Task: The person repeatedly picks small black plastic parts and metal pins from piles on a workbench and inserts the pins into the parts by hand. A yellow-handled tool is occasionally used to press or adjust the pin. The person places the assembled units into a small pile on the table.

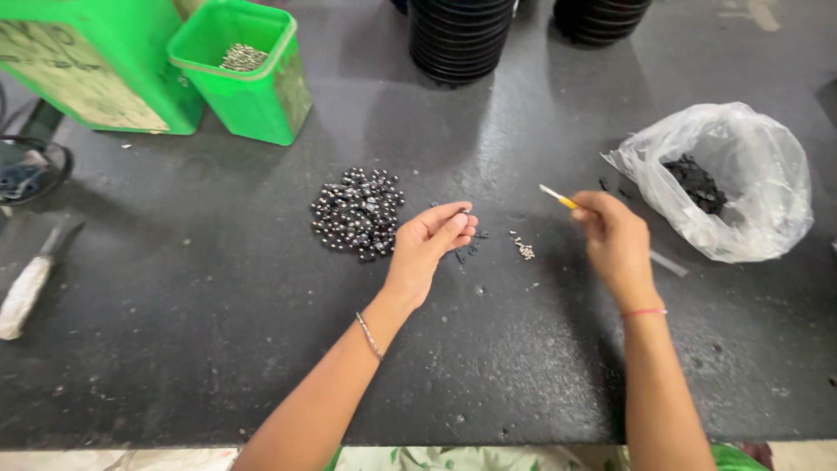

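Note:
My left hand [430, 244] hovers palm-up over the black table [174, 349], fingers curled, just right of a pile of small shiny black parts [358, 214]. Whether it holds a tiny piece I cannot tell. My right hand [615, 240] grips a thin yellow-handled tool [558, 198] whose pale tip points up and left. A few loose black bits [466, 253] and a small cluster of tiny metal pieces [523, 249] lie between the two hands.
A clear plastic bag [741, 187] with black pieces sits at the right. Green bins [248, 74] stand at the back left, one holding small metal parts. Stacked black pots [458, 39] are at the back. A white-handled tool [30, 283] lies at the left.

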Demonstrator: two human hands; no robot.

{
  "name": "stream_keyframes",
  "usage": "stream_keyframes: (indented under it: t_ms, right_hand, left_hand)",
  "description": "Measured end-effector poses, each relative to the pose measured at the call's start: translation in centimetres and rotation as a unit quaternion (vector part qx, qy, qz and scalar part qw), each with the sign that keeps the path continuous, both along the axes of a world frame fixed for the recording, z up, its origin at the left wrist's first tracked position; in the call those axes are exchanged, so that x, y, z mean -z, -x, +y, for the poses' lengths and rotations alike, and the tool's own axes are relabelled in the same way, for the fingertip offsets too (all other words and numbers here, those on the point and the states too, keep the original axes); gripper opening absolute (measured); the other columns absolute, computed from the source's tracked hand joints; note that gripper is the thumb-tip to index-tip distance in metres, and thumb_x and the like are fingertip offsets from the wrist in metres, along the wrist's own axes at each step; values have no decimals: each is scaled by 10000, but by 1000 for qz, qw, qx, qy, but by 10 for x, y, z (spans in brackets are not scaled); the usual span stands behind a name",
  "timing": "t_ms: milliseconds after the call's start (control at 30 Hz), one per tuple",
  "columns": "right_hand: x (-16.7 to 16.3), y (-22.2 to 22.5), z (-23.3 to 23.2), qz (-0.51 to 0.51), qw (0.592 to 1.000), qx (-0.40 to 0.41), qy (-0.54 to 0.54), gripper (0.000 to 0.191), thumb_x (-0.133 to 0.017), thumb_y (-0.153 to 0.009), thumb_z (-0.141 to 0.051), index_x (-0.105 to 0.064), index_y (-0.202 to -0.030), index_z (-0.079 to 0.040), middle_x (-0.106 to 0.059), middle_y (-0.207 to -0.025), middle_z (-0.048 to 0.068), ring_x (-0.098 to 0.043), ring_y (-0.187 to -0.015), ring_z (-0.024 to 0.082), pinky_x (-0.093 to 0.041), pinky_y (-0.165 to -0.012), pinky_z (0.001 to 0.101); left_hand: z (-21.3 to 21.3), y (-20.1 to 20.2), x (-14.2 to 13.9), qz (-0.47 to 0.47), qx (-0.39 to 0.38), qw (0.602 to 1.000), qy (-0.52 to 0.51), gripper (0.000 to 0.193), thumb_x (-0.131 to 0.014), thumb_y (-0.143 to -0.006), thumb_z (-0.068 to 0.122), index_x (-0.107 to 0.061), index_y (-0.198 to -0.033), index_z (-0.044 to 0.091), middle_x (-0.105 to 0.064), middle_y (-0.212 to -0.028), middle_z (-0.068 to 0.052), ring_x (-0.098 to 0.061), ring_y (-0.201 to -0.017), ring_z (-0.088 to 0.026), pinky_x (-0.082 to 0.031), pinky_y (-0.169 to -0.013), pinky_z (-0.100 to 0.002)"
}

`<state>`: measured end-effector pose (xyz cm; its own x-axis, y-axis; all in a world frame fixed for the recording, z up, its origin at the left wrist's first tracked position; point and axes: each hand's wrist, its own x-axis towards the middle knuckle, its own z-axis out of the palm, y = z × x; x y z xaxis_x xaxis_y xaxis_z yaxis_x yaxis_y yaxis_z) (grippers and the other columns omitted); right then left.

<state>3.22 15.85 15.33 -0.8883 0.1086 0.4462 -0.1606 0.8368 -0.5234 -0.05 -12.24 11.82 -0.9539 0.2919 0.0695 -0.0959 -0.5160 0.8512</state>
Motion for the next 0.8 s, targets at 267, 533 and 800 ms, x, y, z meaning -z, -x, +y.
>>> stream_keyframes:
  t_ms: [267, 533, 800]
  right_hand:
    - [-30, -16, -81, 128, 985, -98, -64, 175, -797, -857, -130, -771, -1030, -116, -696, -956, 28, -647, -867, 229, -519, -734, 356]
    - [-27, -17, -85, 127, 982, -105, -94, 207, -808, -837, -116, -773, -1041, -118, -699, -975, 13, -643, -860, 209, -521, -743, 346]
    - [-25, -18, -84, 126, 982, -108, -95, 205, -810, -835, -114, -772, -1036, -111, -694, -971, 12, -631, -844, 211, -512, -733, 349]
  left_hand:
    - [-9, 11, 14, -10, -2, 999, 43, 327, -669, -995, 151, -694, -1261, -37, -749, -1078, -104, -701, -937, -121, -585, -877, -264]
    - [-8, 13, 19, -18, 18, 998, 58, 316, -675, -987, 142, -701, -1245, -38, -756, -1046, -107, -710, -905, -126, -598, -865, -270]
    - [-10, 10, 17, -23, 15, 998, 60, 312, -678, -981, 150, -705, -1229, -37, -761, -1035, -110, -719, -904, -134, -605, -868, -273]
